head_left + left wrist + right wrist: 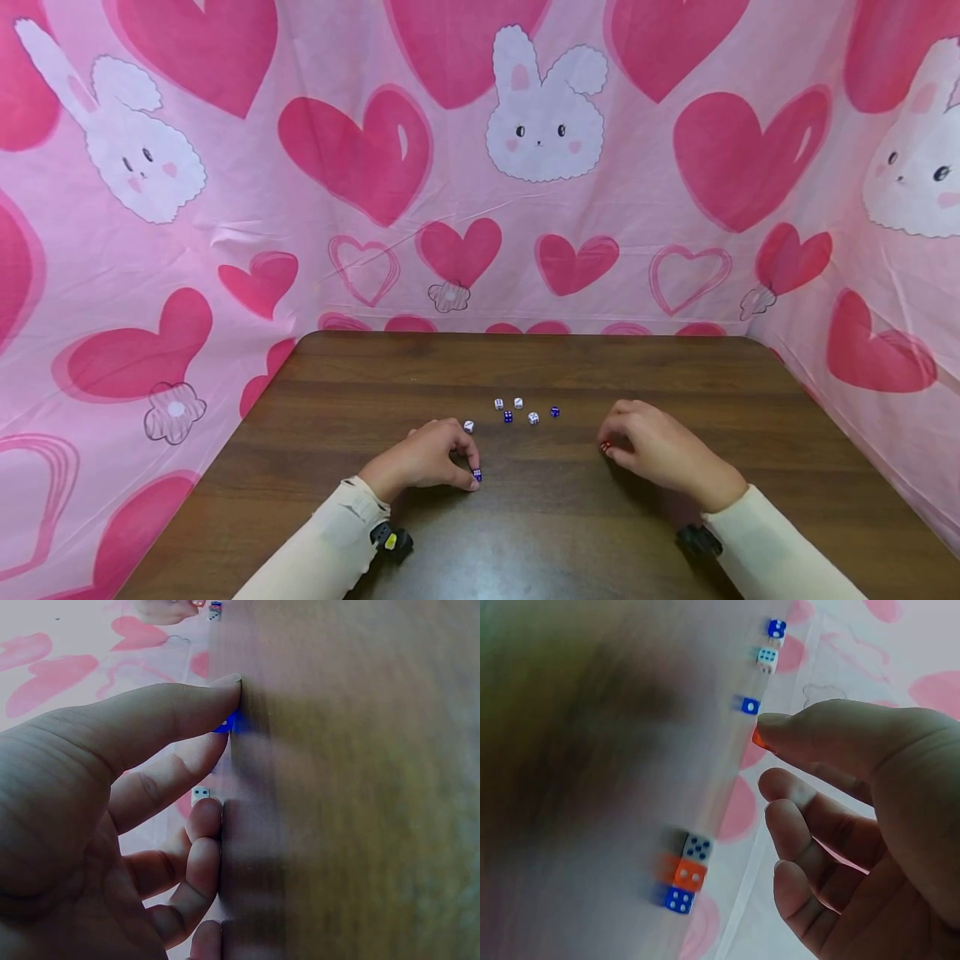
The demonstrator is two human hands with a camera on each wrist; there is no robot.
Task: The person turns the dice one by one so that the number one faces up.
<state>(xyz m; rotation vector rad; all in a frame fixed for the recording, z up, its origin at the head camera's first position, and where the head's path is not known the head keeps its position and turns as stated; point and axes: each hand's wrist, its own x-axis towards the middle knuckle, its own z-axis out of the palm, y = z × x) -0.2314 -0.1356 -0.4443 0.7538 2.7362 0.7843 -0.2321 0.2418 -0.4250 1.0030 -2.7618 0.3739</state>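
My left hand [429, 457] pinches a blue die [477, 475] between thumb and forefinger, down at the tabletop. In the left wrist view, only a sliver of that blue die [223, 722] shows between the fingertips. My right hand [660, 446] holds a red die [605, 447] by its thumb and forefinger, mostly covered by them; the right wrist view shows an edge of the red die [759, 739]. Beside this hand, in the right wrist view, a white die [697, 847], another red die [690, 875] and a blue die [679, 900] sit touching in a row.
Between the hands and farther back lie several loose dice, among them white dice [533, 418] and blue dice [555, 412]. One white die [468, 427] is close to the left hand's knuckles. A pink heart-and-rabbit cloth [450, 192] hangs behind the brown wooden table [360, 367].
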